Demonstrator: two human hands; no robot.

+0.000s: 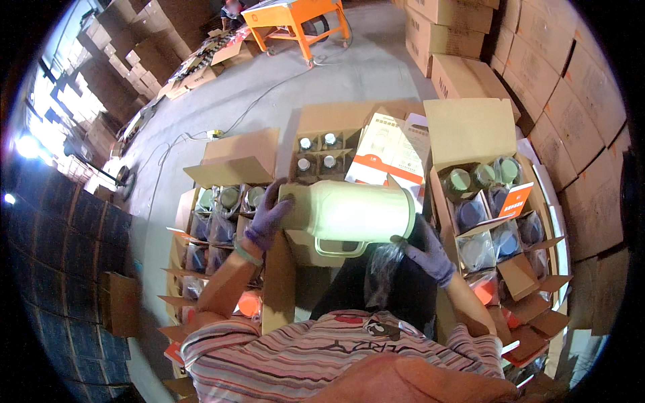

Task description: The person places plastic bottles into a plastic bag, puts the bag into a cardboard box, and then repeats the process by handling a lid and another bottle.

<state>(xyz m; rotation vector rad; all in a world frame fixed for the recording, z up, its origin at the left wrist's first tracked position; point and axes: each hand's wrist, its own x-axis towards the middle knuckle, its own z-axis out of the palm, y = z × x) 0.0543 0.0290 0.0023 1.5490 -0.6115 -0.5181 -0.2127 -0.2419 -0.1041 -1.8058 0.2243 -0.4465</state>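
A pale green insulated jug (363, 211) lies sideways in the air before me, its loop handle turned toward my body. My left hand (267, 220), in a purple glove, is closed around its narrower end. At the wide base, my right hand (431, 254), gloved too, grips the edge with the fingers partly hidden behind it. A crumpled clear plastic bag (381, 272) hangs below the base, close to my right fingers; I cannot tell whether they hold it. Behind the jug stands an open carton (336, 113) with several silver-capped bottles in dividers.
Flat printed boxes (386, 151) lean on the far carton. Open cartons of bagged jugs flank me, one on the left (232, 158) and one on the right (470, 131). Stacked cartons (571, 101) wall the right side. An orange wheeled table (289, 15) and a person (232, 12) are farther off.
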